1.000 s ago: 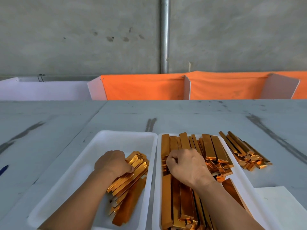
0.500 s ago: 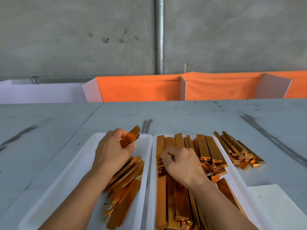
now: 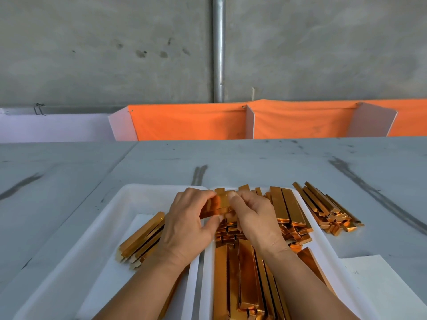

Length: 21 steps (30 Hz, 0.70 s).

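Strip point(image 3: 220, 204) is held above seam between left tray point(image 3: 143, 197) and right tray point(image 3: 323, 241), toward far end. Left hand point(image 3: 184, 225): fingers curled, strip's left end pinched. Right hand point(image 3: 256, 222): fingers curled, right end pinched.

Step judged: strip is being folded into shape.

- Creases to be pressed along existing fold lines.
- Pressure to be kept even between both hands.
- Foil face not to be dented.
- Finished piece to be laid parallel on pile point(image 3: 141, 239) in left tray.

Flat stock point(image 3: 245, 273) lies in right tray. Loose heap point(image 3: 328, 209) lies on table point(image 3: 254, 162), right.
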{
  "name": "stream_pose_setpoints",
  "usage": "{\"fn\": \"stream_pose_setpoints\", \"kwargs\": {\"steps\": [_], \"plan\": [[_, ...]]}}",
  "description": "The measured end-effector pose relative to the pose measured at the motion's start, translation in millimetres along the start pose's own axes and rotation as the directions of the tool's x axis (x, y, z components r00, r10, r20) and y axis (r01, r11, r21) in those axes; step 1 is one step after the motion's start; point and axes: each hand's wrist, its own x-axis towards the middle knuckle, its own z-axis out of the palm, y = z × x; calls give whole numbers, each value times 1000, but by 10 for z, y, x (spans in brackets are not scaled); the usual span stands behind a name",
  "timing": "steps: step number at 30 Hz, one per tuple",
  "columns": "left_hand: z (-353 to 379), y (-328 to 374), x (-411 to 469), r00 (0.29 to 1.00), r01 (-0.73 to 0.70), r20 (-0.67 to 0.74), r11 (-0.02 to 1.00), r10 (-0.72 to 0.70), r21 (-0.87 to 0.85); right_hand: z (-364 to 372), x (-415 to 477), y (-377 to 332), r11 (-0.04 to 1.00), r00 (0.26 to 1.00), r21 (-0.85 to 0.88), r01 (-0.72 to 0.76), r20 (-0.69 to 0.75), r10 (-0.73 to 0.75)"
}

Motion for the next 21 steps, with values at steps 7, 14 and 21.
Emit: {"fn": "stream_pose_setpoints", "kwargs": {"steps": [7,14,21], "plan": [[-29,46,7,1000,-2,-19,1000,2,-24,-39,13,-25,985,999,166,-46,-2,47],[-56,30,-22,1000,11,13,1000,-11,25,-10,13,7,990,996,118,-71,70,63],[23,18,-9,982,151,84,968,-171,199,-46,39,-10,958,992,258,-122,3,125]]}}
